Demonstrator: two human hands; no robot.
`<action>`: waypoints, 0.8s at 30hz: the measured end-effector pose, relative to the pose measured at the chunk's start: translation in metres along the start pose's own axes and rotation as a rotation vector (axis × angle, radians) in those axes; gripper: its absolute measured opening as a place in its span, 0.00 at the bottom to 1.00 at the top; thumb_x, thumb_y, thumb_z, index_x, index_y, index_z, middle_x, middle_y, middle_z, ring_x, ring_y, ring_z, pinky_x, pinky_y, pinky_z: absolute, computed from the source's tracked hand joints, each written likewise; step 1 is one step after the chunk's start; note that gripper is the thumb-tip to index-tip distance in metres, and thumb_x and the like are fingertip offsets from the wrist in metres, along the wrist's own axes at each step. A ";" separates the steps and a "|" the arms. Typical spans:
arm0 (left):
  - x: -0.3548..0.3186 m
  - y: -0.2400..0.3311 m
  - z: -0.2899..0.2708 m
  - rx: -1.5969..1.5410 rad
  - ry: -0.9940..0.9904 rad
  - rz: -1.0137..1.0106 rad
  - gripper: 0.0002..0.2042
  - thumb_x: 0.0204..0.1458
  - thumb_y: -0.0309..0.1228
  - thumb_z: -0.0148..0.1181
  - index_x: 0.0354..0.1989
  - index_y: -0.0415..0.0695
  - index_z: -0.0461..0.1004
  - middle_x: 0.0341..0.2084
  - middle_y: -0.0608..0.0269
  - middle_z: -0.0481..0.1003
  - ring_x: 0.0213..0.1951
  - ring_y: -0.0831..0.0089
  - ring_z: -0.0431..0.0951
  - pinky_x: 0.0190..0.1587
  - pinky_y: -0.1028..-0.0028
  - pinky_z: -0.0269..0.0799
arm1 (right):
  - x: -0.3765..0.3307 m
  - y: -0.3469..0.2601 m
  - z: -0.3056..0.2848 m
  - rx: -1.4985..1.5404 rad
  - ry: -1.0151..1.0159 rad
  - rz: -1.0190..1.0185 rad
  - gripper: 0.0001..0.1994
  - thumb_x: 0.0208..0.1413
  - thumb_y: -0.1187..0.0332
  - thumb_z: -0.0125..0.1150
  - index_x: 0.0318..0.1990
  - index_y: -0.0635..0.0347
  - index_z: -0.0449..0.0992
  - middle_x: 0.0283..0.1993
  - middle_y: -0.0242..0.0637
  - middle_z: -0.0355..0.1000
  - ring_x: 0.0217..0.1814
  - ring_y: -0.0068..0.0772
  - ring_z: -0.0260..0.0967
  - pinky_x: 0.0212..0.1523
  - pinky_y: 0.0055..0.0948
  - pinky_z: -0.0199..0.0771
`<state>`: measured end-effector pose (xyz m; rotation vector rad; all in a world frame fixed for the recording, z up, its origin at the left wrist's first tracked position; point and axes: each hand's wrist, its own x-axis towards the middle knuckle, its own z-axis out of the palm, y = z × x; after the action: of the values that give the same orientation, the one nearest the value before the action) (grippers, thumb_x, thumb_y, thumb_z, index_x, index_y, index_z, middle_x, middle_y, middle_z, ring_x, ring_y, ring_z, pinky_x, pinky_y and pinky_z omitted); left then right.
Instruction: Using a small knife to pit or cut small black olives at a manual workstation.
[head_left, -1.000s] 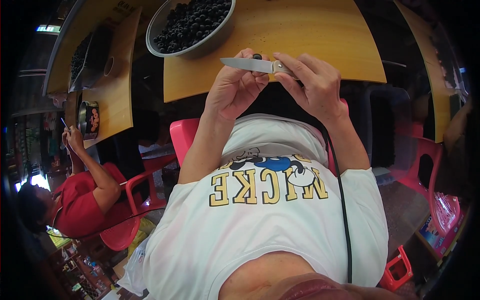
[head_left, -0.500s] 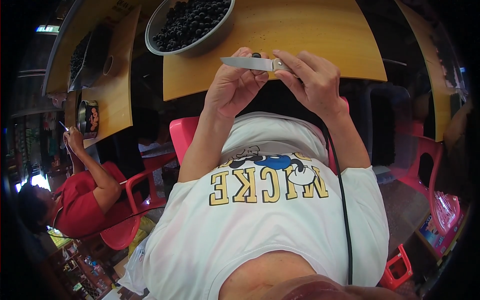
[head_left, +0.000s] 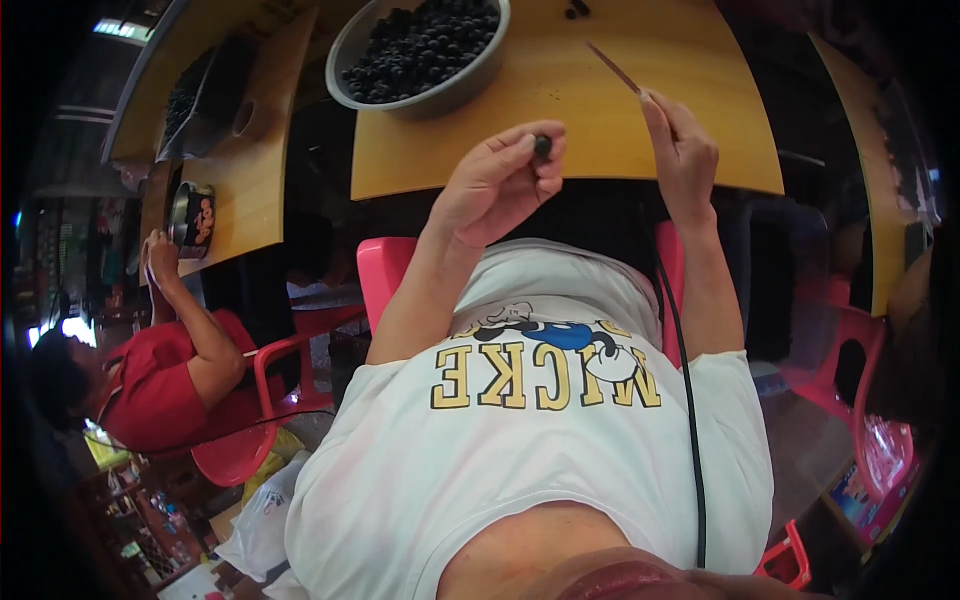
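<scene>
My left hand (head_left: 500, 180) pinches a small dark round fruit (head_left: 542, 146) between thumb and fingertips, just above the near edge of the yellow wooden table (head_left: 680, 130). My right hand (head_left: 682, 150) grips a thin knife (head_left: 615, 68) whose blade points up and to the left over the tabletop. The two hands are apart, about a hand's width between them. A grey metal bowl (head_left: 475, 82) full of the same dark fruits stands on the table, beyond my left hand.
A few loose dark fruits (head_left: 574, 9) lie at the table's far edge. A second wooden table (head_left: 250, 180) at the left carries a dark tray and a small tin (head_left: 192, 218). A person in a red shirt (head_left: 160, 385) sits on a red chair there. Red plastic chairs surround me.
My hands were together with the knife held level at the fruit. They have parted: the right hand moved right and up with the knife, the left keeps the fruit.
</scene>
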<state>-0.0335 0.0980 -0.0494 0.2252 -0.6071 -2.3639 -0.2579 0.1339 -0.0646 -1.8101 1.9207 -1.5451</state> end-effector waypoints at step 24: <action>0.040 0.136 -0.022 2.086 0.614 0.431 0.12 0.44 0.30 0.66 0.39 0.42 0.80 0.32 0.58 0.77 0.32 0.70 0.76 0.37 0.74 0.71 | -0.001 -0.002 0.001 0.024 -0.031 -0.011 0.15 0.61 0.61 0.54 0.42 0.65 0.78 0.32 0.40 0.75 0.30 0.28 0.70 0.32 0.23 0.69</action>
<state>0.0216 -0.0260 -0.0036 1.3526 -2.1283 -0.3413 -0.2554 0.1347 -0.0642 -1.8266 1.8737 -1.5272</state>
